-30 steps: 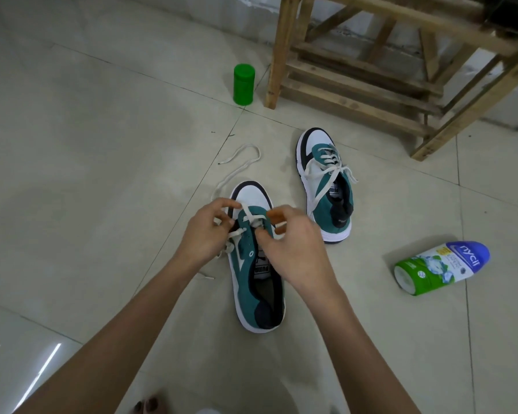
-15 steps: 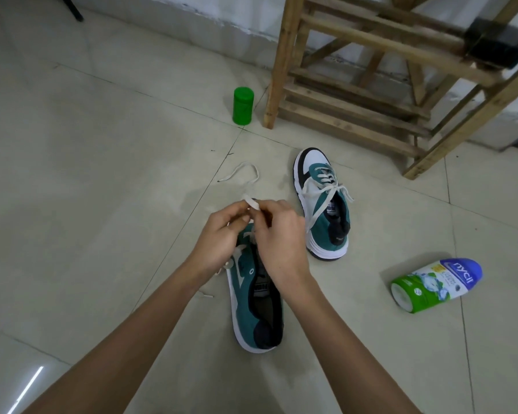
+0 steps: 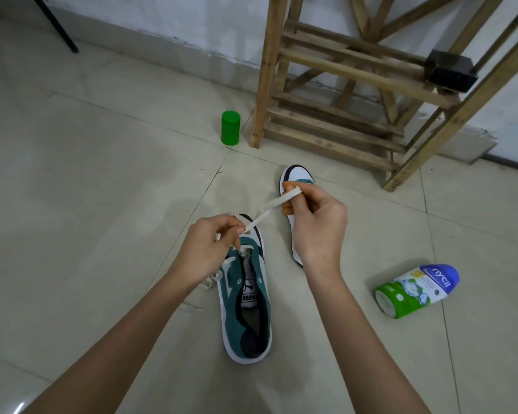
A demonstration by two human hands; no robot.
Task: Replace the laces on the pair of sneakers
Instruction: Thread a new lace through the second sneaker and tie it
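Both hands, left (image 3: pixel 211 248) and right (image 3: pixel 314 216), pinch a white lace (image 3: pixel 269 208) taut above a green sneaker (image 3: pixel 247 297) on the floor (image 3: pixel 87 204).

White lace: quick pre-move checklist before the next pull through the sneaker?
1. left hand pinching white lace: ok.
2. right hand pinching the same lace: ok.
3. Lace span between the hands taut: ok; twist-free: cannot tell.
4. near sneaker sitting sole-down: ok.
5. Its upper eyelets threaded: not ok, they look empty.
6. far sneaker lacing: cannot tell, the right hand covers most of it.
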